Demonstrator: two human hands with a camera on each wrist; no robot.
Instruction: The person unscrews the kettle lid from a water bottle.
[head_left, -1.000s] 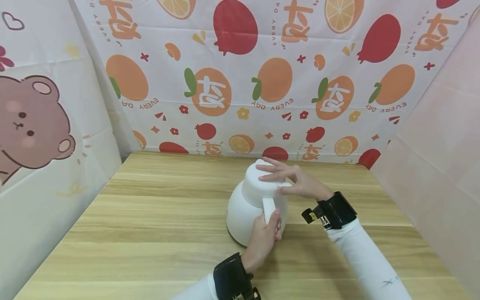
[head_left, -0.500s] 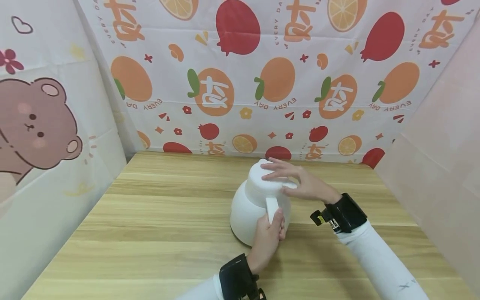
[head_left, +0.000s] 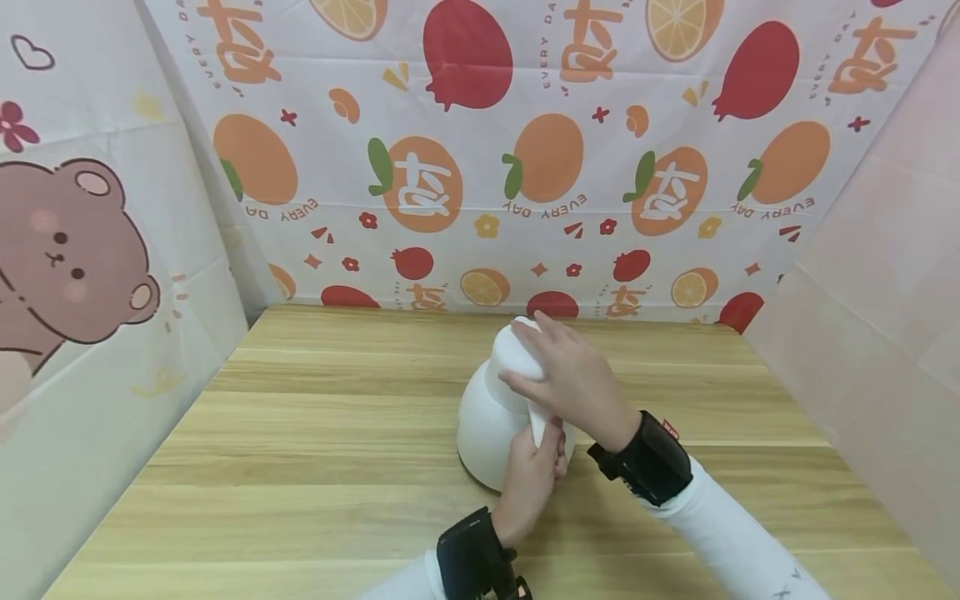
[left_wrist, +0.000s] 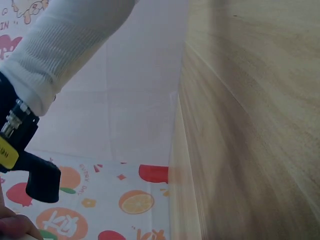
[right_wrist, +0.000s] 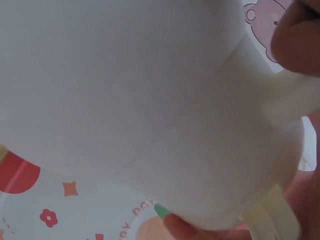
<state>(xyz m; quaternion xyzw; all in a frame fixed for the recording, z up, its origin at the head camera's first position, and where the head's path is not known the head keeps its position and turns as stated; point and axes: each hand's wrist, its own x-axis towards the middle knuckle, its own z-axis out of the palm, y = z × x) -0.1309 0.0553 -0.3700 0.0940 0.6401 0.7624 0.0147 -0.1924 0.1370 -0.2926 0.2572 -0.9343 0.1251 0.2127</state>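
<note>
A white vacuum jug (head_left: 480, 429) stands upright on the wooden table in the head view, its rounded lid (head_left: 513, 358) on top. My left hand (head_left: 528, 479) grips the handle (head_left: 537, 421) on the near side. Over the lid lies my right hand (head_left: 581, 379), fingers and thumb curved round its right side and top. That hand covers part of the lid and the handle's upper end. In the right wrist view the jug (right_wrist: 110, 90) fills most of the picture, with fingers (right_wrist: 182, 227) at the lid's edge. The left wrist view does not show the jug.
The wooden table (head_left: 300, 467) runs back to a fruit-printed cloth (head_left: 487, 183). A bear-printed cloth (head_left: 67, 250) hangs at the left and a pale cloth (head_left: 885, 283) at the right. Black wrist cameras are strapped to both wrists.
My right hand has turned at the wrist over the lid, its back now facing up and its forearm lower and further left. The left hand keeps its grip on the handle.
</note>
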